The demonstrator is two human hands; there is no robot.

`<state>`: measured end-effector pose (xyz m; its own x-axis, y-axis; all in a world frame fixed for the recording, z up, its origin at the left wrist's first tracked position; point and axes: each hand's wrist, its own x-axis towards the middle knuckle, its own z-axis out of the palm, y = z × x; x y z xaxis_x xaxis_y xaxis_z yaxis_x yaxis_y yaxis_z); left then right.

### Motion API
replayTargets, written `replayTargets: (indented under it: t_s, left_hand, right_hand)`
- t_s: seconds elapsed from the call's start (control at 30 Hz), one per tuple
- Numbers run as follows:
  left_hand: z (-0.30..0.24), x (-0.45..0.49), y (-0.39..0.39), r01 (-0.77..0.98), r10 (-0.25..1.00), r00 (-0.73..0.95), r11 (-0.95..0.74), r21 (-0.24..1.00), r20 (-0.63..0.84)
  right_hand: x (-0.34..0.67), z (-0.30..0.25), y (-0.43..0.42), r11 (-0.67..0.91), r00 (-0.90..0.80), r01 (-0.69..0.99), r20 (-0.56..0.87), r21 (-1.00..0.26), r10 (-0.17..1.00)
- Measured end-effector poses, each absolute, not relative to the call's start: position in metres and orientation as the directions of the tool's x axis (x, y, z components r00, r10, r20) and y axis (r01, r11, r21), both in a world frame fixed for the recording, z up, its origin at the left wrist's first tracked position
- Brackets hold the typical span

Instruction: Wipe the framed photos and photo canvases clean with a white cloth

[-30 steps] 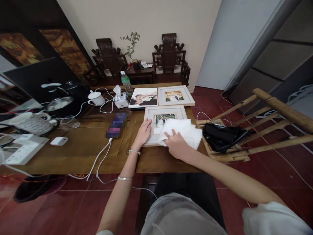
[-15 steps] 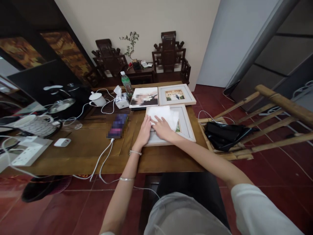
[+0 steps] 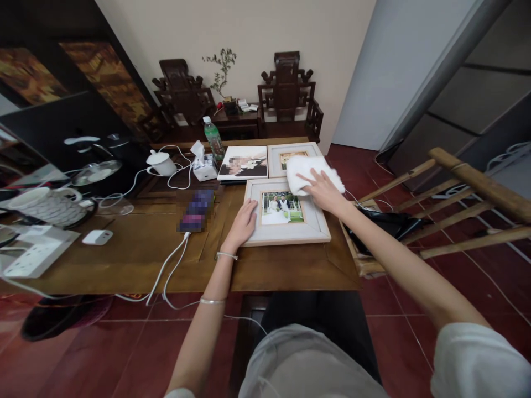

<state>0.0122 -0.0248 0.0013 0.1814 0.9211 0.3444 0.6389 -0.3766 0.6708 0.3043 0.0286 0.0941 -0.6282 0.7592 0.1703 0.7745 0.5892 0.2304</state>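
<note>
A white picture frame (image 3: 286, 235) with a photo lies flat on the wooden table (image 3: 124, 243) in front of me. My left hand (image 3: 243, 221) rests open on its left edge, fingers flat. My right hand (image 3: 323, 190) presses a white cloth (image 3: 309, 166) onto the frame's upper right corner, fingers spread over the cloth. Behind it lie a second white frame (image 3: 277, 160) and a frameless photo print (image 3: 243, 163).
A phone (image 3: 194, 210) on a white cable, a tissue box (image 3: 205, 168), a green bottle (image 3: 212, 135), a white teapot (image 3: 160, 163), a mug and a power strip (image 3: 29, 260) occupy the table's left. A bamboo chair (image 3: 456, 221) with a black bag (image 3: 385, 221) stands right.
My right hand swept the cloth from the frame's lower right across to the upper left, then up to the upper right corner, uncovering the photo. My left hand stayed on the frame's edge.
</note>
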Motion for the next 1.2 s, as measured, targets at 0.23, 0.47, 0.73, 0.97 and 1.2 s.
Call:
replayTargets:
  t_s: [0.23, 0.47, 0.73, 0.97, 1.2]
  left_hand:
    - [-0.006, 0.009, -0.024, 0.637, 0.87, 0.239, -0.475, 0.607, 0.43]
    - [-0.007, 0.012, -0.025, 0.664, 0.87, 0.227, -0.467, 0.583, 0.438]
    - [-0.006, 0.01, -0.026, 0.655, 0.865, 0.265, -0.486, 0.579, 0.426]
    - [-0.006, 0.008, -0.026, 0.655, 0.865, 0.274, -0.488, 0.577, 0.42]
    - [-0.007, 0.007, -0.025, 0.671, 0.85, 0.281, -0.505, 0.543, 0.445]
  right_hand:
    - [0.299, 0.075, -0.018, 0.66, -0.674, 0.724, 0.001, 0.202, 0.739]
    - [0.299, 0.093, -0.099, 0.724, -0.719, 0.68, -0.087, 0.117, 0.689]
    - [0.281, 0.087, -0.068, 0.646, -0.642, 0.756, -0.076, 0.106, 0.763]
    - [0.261, 0.085, 0.018, 0.539, -0.55, 0.834, 0.117, 0.116, 0.827]
    - [0.249, 0.064, 0.031, 0.567, -0.588, 0.8, 0.067, 0.196, 0.806]
